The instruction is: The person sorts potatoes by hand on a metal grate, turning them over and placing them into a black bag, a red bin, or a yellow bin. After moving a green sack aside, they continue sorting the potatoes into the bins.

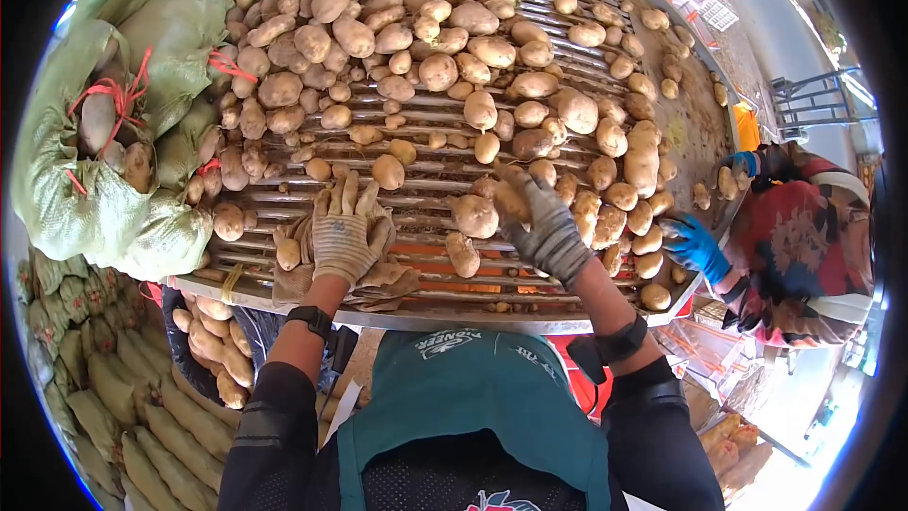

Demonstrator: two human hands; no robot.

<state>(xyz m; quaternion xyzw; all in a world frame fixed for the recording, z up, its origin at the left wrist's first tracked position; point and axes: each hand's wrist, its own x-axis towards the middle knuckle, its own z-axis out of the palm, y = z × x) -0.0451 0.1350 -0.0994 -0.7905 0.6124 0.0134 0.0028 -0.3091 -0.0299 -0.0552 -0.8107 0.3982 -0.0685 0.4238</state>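
Loose potatoes (437, 72) of many sizes lie over a slatted metal sorting table (397, 149). In a striped knit glove, my left hand (344, 235) lies flat with its fingers stretched forward, on a crumpled brown cloth (386, 291) near the front edge. A small potato (287, 252) sits just left of it. My right hand (550, 235), gloved in grey stripes, curls round a brown potato (512, 201). Beside that hand are a wider potato (474, 216) and an oblong one (462, 254). My right palm is hidden from above.
Green mesh sacks (156, 47) with red ties line the left side. Below the table's front edge stands a dark bag of potatoes (219, 345), with stacked full sacks (161, 416) beyond. At the right, a co-worker in blue gloves (698, 248) reaches over the table's rim.
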